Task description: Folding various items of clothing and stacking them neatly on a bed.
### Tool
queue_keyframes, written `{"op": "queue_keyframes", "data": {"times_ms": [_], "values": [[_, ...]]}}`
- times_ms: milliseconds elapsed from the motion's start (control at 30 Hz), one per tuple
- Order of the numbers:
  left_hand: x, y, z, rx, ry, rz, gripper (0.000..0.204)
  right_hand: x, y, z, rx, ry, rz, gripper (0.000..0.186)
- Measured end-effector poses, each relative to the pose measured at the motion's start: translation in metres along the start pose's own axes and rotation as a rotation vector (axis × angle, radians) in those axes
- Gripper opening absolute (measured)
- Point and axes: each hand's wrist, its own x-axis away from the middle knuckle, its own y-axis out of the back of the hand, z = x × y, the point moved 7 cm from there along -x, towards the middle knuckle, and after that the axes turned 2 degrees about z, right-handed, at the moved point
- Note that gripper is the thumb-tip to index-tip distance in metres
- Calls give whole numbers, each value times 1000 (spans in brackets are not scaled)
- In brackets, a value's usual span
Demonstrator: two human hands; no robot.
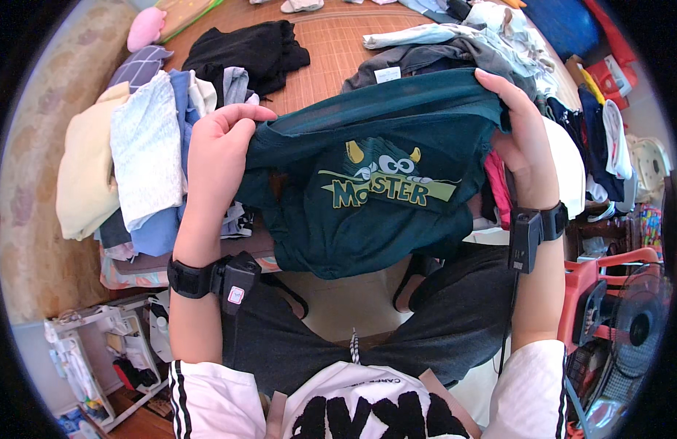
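A dark green shirt hangs stretched between my two hands over my lap. Its front carries a cartoon creature with yellow horns and lettering below it. My left hand pinches the upper left corner of the cloth, thumb and forefinger pressed together. On the other side, my right hand grips the upper right corner, its thumb at the top edge and the other fingers partly hidden behind the fabric. The upper edge is pulled fairly taut, while the lower part sags in loose folds.
Piled clothes, among them a light grey garment and a cream one, lie at the left of the mat-covered bed. Black clothing and a grey-white heap lie beyond. A fan stands at right.
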Motion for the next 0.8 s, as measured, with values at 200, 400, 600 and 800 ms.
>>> {"op": "queue_keyframes", "data": {"times_ms": [200,400,600,800], "values": [[1,2,2,-17,10,16,24,1,-4,-6,-73,-63,2,17],[-5,3,2,-32,-97,-39,21,-2,1,-7,-44,-56,44,19],[-21,22,-25,-138,-439,-182,16,0,10,29,1117,348,-39,39],[-22,31,-87,-230,-556,-40,17,14,-6,96,1329,550,-24,50]]}}
